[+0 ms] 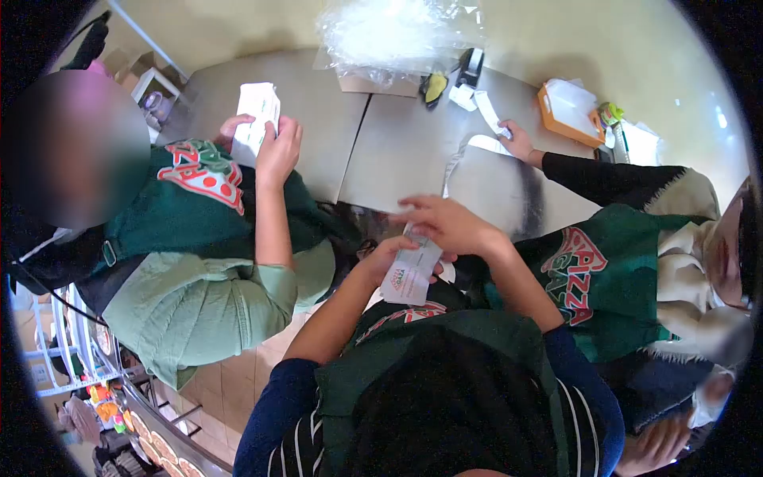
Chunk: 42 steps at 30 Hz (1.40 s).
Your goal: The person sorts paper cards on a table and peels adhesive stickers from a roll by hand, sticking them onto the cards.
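Note:
My left hand [385, 259] is closed around a white printed paper packet [410, 280], held close in front of my body. Red and green logo print shows at the packet's lower end, and fingertips curl round its right edge. Over the packet's upper end is my right hand [459, 224], palm down with its fingers stretched out and apart. Whether those fingers touch the paper I cannot tell.
Opposite ends of the grey table [310, 95] have co-workers in green aprons. The left person holds a white paper stack [256, 119]; the right person's hand [518, 141] holds a paper strip. Clear plastic bags [389, 36], a tape dispenser [470, 67] and an orange tray [556, 126] lie behind.

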Tool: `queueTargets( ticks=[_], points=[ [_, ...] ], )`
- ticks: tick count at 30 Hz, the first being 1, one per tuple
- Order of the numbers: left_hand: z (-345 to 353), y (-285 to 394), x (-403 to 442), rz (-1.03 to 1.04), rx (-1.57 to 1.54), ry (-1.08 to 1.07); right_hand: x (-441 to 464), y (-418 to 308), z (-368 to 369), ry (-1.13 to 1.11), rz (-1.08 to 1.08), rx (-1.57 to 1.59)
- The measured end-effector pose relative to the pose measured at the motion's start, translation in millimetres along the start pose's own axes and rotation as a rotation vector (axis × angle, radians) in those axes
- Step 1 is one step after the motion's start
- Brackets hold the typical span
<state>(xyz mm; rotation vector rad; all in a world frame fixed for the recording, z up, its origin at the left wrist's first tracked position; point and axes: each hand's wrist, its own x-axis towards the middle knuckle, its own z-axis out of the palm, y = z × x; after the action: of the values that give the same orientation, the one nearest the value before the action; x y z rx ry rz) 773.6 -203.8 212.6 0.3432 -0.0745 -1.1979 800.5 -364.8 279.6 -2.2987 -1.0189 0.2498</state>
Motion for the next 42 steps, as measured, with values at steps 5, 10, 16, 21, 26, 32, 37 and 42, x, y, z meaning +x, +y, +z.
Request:
queueTargets(
  ticks=[5,10,16,21,26,32,37,42],
  points=[
    [-33,9,-7,-0.054,0.187,-0.088,-6,-10,-11,0.075,0.258,0.289],
    [11,17,-30,-0.031,0.184,0.063,-21,1,5,0.163,0.362,0.558],
    [-8,-2,-39,0.430,0.032,0.020,-42,24,34,0.508,0.584,0.914],
    [-41,-12,-9,0.597,0.571,0.698,-31,24,58,0.582,0.626,0.784],
    [-57,2,-13,0.527,0.756,0.918,-21,45,47,0.448,0.737,0.824],
    [-85,30,-13,0.679,0.606,1.169,-2,123,68,0.606,1.099,0.316],
    [-100,52,25,0.659,0.863,1.359,9,158,80,0.259,1.180,-0.044],
    [-131,67,75,0.577,1.182,1.372,-25,166,33,0.702,1.043,1.090]
  ],
)
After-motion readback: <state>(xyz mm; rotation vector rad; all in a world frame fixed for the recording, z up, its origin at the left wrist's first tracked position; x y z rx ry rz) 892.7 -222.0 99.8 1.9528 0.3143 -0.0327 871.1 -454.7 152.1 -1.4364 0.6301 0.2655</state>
